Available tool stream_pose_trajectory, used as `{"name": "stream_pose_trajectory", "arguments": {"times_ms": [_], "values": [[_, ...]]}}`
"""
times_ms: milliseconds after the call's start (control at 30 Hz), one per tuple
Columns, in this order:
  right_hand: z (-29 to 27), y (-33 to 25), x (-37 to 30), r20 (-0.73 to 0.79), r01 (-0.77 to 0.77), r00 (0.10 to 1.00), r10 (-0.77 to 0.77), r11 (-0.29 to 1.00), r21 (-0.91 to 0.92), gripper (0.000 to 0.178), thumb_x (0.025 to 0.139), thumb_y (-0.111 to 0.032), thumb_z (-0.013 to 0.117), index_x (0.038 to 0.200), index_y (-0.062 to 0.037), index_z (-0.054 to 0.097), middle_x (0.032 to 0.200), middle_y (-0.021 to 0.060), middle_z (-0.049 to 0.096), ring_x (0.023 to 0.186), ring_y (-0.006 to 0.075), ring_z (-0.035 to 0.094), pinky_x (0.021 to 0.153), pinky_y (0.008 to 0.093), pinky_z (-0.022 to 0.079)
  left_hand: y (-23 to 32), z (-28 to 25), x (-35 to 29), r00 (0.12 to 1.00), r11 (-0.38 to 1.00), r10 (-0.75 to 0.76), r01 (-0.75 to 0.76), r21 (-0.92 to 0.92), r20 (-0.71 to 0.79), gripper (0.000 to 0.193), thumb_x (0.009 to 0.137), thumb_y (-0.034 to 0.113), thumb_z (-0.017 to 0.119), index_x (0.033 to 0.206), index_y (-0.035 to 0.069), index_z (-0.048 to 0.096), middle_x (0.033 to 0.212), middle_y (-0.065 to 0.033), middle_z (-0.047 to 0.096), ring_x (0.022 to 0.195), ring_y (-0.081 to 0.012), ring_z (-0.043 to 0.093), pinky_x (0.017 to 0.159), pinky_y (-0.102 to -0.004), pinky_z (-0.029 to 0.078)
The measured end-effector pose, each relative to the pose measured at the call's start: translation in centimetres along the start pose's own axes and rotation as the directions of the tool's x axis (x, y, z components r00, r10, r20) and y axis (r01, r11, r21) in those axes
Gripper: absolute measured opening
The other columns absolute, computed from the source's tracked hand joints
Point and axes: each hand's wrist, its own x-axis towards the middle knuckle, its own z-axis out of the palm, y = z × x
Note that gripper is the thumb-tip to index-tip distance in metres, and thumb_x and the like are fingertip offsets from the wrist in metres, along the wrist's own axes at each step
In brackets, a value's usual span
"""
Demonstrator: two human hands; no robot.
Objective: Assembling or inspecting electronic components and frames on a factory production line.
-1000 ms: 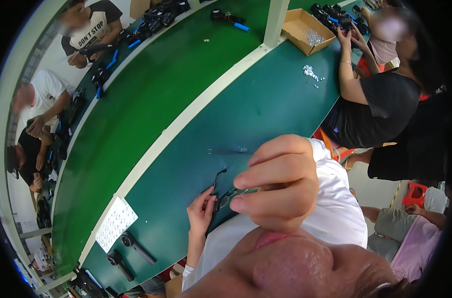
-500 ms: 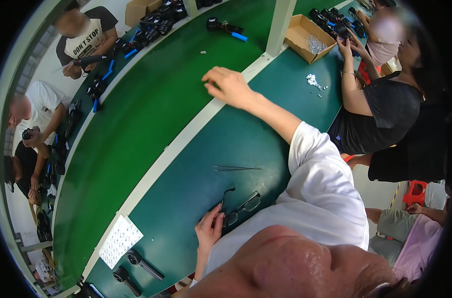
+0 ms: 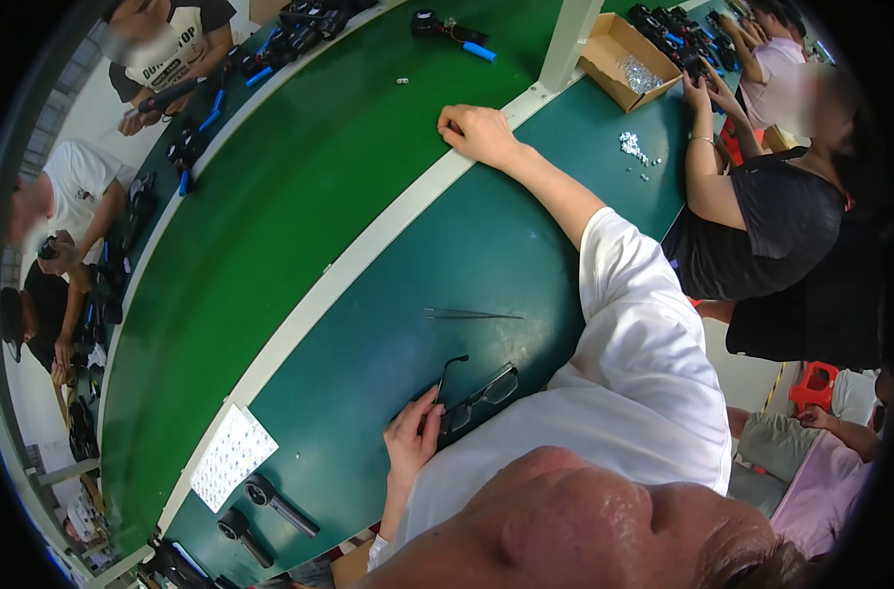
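My left hand (image 3: 413,434) is low in the head view by my white shirt, its fingers pinching a temple arm of dark-framed eyeglasses (image 3: 500,386). The eyeglasses are unfolded, with their lenses close against my shirt. Just beyond them, thin metal tweezers (image 3: 474,314) lie on the dark green tabletop (image 3: 368,344). My right arm stretches far forward. The right hand (image 3: 478,133) rests over the pale rail (image 3: 398,209) at the edge of the bright green belt, its fingers curled in; nothing shows in them.
Two black handheld fans (image 3: 282,507) and a white printed sheet (image 3: 233,458) lie at the left. A black fan part with a blue cell (image 3: 452,35) sits on the belt. A cardboard box (image 3: 604,74), silvery bits (image 3: 635,148) and a co-worker (image 3: 781,221) are at the right.
My right hand has moved right and slightly farther away along the rail, and its fingers have curled in. My left hand still holds the eyeglasses. The view has shifted slightly.
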Motion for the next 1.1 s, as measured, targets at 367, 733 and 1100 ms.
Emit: {"name": "stream_pose_trajectory", "arguments": {"times_ms": [367, 733, 1100], "values": [[-3.8, 7.9, 8.5, 0.079, -0.365, 0.791, 0.607, 0.365, 0.856, 0.024, 0.092, -0.024, 0.067, 0.107, -0.0055, 0.071, 0.088, 0.0026, 0.070, 0.065, 0.0086, 0.057, 0.054, 0.0239, 0.044, 0.0, 0.1, -0.3, 0.999, 0.999, 0.029, -0.030, -0.025, -0.026, 0.029, 0.088, -0.002, 0.070, 0.116, 0.003, 0.071, 0.082, -0.0107, 0.070, 0.068, -0.0163, 0.071, 0.061, -0.0264, 0.054], [-1.1, 12.9, 10.3, -0.478, -0.427, 0.783, 0.399, 0.903, 0.054, 0.017, 0.088, -0.026, 0.070, 0.099, -0.0153, 0.075, 0.101, 0.0065, 0.071, 0.097, 0.0292, 0.067, 0.085, 0.0406, 0.055, -0.3, 0.3, -0.1, 0.999, 0.999, 0.042, -0.042, -0.024, -0.035, 0.032, 0.085, -0.004, 0.073, 0.116, 0.004, 0.071, 0.078, -0.0095, 0.069, 0.063, -0.0157, 0.067, 0.059, -0.0264, 0.053], [5.2, 1.0, 10.8, -0.161, 0.072, 0.985, -0.063, 0.996, 0.055, 0.023, 0.087, -0.034, 0.071, 0.100, -0.0148, 0.073, 0.105, 0.0073, 0.067, 0.098, 0.0291, 0.067, 0.082, 0.0406, 0.055, -0.6, 0.3, -0.2, 0.997, 0.998, 0.066, -0.066, -0.001, -0.039, 0.032, 0.085, -0.003, 0.074, 0.116, 0.005, 0.072, 0.075, -0.0082, 0.067, 0.058, -0.0159, 0.063, 0.055, -0.0273, 0.050]]}}
